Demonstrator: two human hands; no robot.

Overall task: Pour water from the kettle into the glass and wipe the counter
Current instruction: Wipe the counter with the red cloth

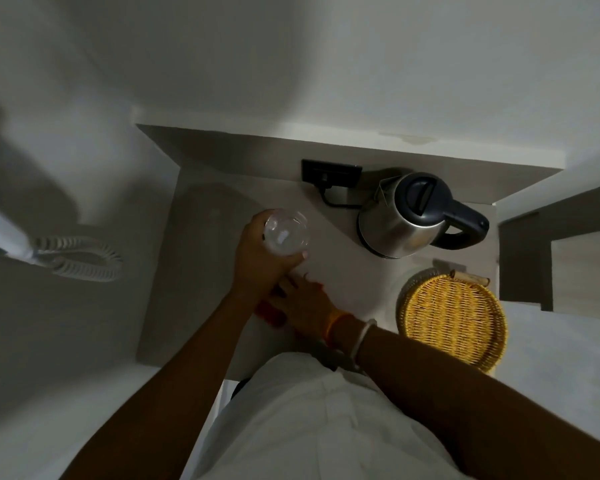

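The left hand (262, 261) reaches forward with fingers curled closed in a grip, thumb to the right. The right hand (305, 301) lies lower, palm down, fingers spread, bands circling its wrist.

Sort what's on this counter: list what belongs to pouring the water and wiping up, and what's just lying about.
For the job:
- glass, held in the left hand
- kettle, lid shut, on the counter
- red cloth-like thing under the right hand, probably the wipe

Lying about:
- wicker tray
- wall socket
- coiled cord

Bare counter (329, 237) between glass (286, 232) and kettle (404, 216); wicker tray (452, 318) on the right, cord (336, 200) behind.
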